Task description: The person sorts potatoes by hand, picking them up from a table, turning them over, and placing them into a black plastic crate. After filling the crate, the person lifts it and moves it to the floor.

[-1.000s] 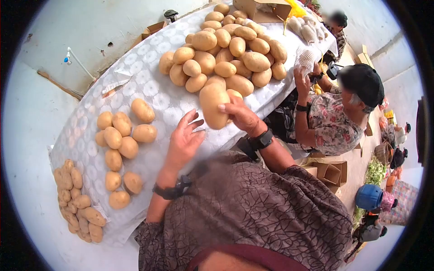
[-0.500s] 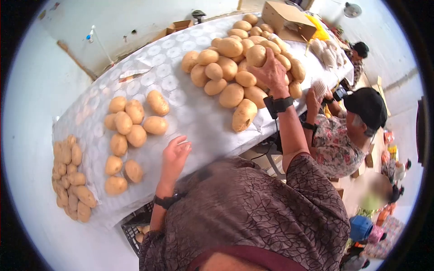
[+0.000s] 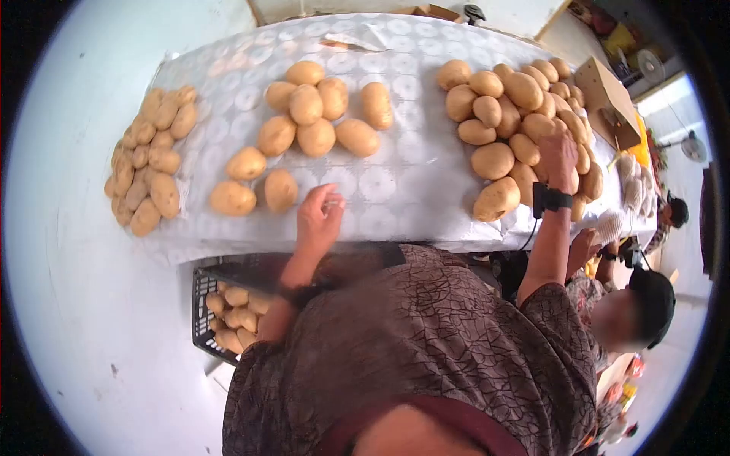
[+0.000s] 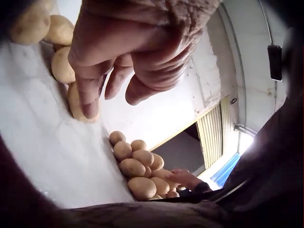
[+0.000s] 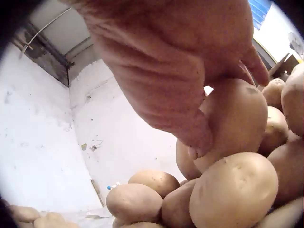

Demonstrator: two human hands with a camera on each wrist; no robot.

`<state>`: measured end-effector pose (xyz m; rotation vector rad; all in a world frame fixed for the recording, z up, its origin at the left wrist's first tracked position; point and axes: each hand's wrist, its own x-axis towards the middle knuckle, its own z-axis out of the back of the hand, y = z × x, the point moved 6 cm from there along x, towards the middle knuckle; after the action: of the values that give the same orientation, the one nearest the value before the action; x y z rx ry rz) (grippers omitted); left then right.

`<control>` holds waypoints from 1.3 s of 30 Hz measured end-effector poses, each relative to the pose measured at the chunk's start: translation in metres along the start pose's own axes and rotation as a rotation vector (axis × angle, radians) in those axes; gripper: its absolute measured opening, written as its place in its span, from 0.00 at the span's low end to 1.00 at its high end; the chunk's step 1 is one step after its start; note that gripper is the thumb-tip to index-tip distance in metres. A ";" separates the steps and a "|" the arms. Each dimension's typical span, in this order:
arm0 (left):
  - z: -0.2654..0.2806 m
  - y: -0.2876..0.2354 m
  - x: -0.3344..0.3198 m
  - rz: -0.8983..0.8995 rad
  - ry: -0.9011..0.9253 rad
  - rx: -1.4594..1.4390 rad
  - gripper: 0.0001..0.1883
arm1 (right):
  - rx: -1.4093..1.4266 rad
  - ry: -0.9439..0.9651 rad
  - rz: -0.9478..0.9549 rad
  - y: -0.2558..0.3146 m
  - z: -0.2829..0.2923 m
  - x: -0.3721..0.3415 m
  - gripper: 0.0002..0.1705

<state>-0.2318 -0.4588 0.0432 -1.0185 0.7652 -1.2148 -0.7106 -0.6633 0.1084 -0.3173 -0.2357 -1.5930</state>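
In the head view my right hand [image 3: 559, 159] is down on the large potato pile [image 3: 493, 161] at the right of the table. The right wrist view shows its thumb and fingers gripping a potato [image 5: 237, 123] on top of that pile. My left hand [image 3: 319, 216] hovers near the table's front edge, its fingers loosely bent and holding nothing. Left of it lies a looser group of potatoes [image 3: 315, 137], the nearest being one potato [image 3: 281, 190]. A potato with a dark spot [image 3: 496, 199] lies at the pile's front.
A smaller potato heap [image 3: 163, 159] sits at the table's left end. Below the front edge stands a black crate [image 3: 201, 308] with potatoes in it. A cardboard box [image 3: 608, 102] and net-wrapped potatoes [image 3: 635, 182] are at the right, near another person in a black cap [image 3: 652, 308].
My right hand left the front with a potato and reached into the large pile, where it now grips one. The left hand stays near the front edge. The head view has turned left.
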 end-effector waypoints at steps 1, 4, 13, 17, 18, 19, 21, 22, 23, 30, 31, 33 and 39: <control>0.013 0.003 -0.002 -0.048 -0.113 0.048 0.17 | 0.129 -0.192 -0.037 0.024 0.042 -0.011 0.27; 0.047 0.022 -0.008 -0.085 -0.333 0.252 0.21 | 0.133 -0.281 -0.059 0.035 0.057 -0.017 0.22; 0.064 0.051 0.005 -0.035 -0.405 0.554 0.40 | 0.657 -0.100 0.073 0.128 0.062 -0.076 0.15; 0.061 0.054 0.017 0.099 -0.353 0.549 0.42 | 0.947 0.173 0.082 0.157 0.040 -0.106 0.13; 0.061 0.054 0.018 0.143 -0.353 0.534 0.41 | 0.945 0.175 0.078 0.160 0.036 -0.112 0.13; 0.061 0.060 0.019 0.144 -0.348 0.532 0.41 | 0.938 0.240 0.089 0.165 0.031 -0.120 0.13; 0.064 0.059 0.022 -0.018 -0.367 0.546 0.35 | 0.931 0.298 0.095 0.173 0.026 -0.131 0.13; 0.066 0.056 0.023 -0.023 -0.363 0.545 0.35 | 0.927 0.315 0.120 0.177 0.024 -0.137 0.14; 0.068 0.072 0.022 0.191 -0.335 -0.019 0.31 | 0.921 0.334 0.143 0.179 0.021 -0.140 0.14; 0.017 -0.003 0.014 0.347 0.393 -1.314 0.35 | 1.159 0.617 0.052 0.191 0.026 -0.151 0.24; 0.013 -0.012 0.015 0.349 0.415 -1.316 0.35 | 1.226 0.627 0.060 0.196 0.036 -0.150 0.24; -0.002 -0.032 0.012 0.347 0.575 -1.322 0.36 | 1.297 0.705 0.057 0.202 0.044 -0.150 0.27; -0.044 -0.056 0.008 0.467 0.719 -1.174 0.39 | 1.549 0.682 0.140 0.207 0.055 -0.154 0.37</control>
<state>-0.2909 -0.4777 0.0784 -1.1736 2.3002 -0.6239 -0.4965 -0.5102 0.0975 1.3344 -0.7840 -0.9130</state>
